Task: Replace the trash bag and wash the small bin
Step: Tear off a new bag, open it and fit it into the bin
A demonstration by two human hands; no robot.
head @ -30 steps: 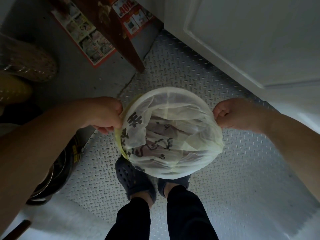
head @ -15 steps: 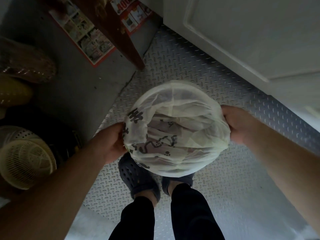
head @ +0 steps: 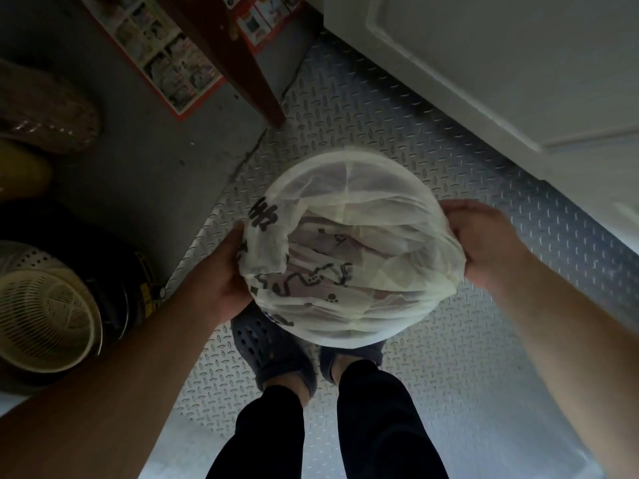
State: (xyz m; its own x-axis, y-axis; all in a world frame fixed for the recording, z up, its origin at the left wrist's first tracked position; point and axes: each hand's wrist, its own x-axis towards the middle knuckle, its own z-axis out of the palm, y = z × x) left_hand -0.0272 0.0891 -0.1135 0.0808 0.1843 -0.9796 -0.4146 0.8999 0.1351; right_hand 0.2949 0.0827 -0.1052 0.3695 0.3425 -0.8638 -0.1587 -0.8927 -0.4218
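Since the bag [head: 349, 250] is thin and stretched over the bin's rim, hard tugging risks a tear, and a slack side could slip in. Bin sits in mid-air between the hands, above the feet and floor [head: 484, 340]. Left hand [head: 224, 274] and right hand [head: 484, 243] clamp opposite sides through the bag.

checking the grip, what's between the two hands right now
In the head view, the small bin lined with a thin white trash bag sits between the left hand and the right hand, which press against its opposite sides.
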